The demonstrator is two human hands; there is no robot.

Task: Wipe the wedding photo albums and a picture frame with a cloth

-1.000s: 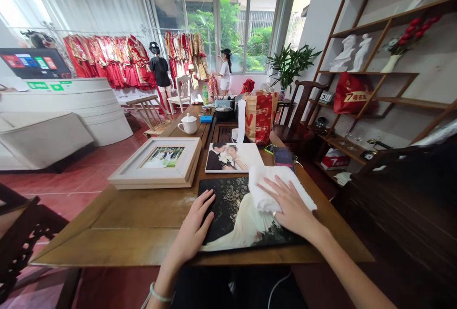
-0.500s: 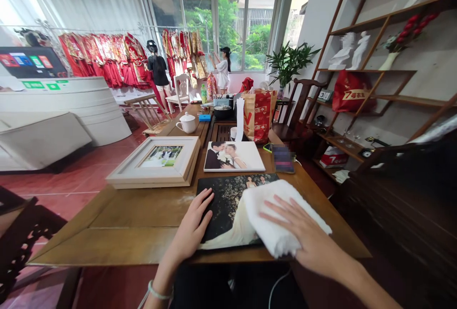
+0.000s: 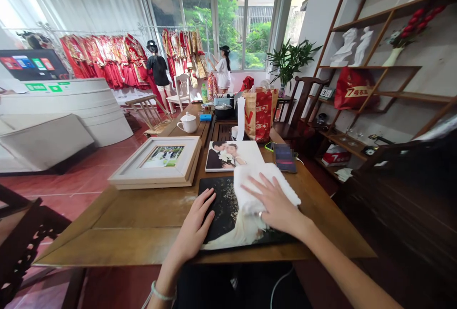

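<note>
A dark wedding photo panel lies flat at the near edge of the wooden table. My left hand rests on the panel's left edge, fingers stretched out flat and holding it down. My right hand lies palm down, fingers spread, pressing a folded white cloth onto the upper right part of the panel. The cloth covers the panel's far right corner.
Behind the panel lie a second wedding photo, stacked white picture frames and a phone. Farther back stand a white teapot and a red gift bag. Two people stand at a rack of red garments. Shelves line the right wall.
My right hand slid the cloth toward me to the panel's near right corner, then back away to its far right part. My left hand has stayed on the left edge.
</note>
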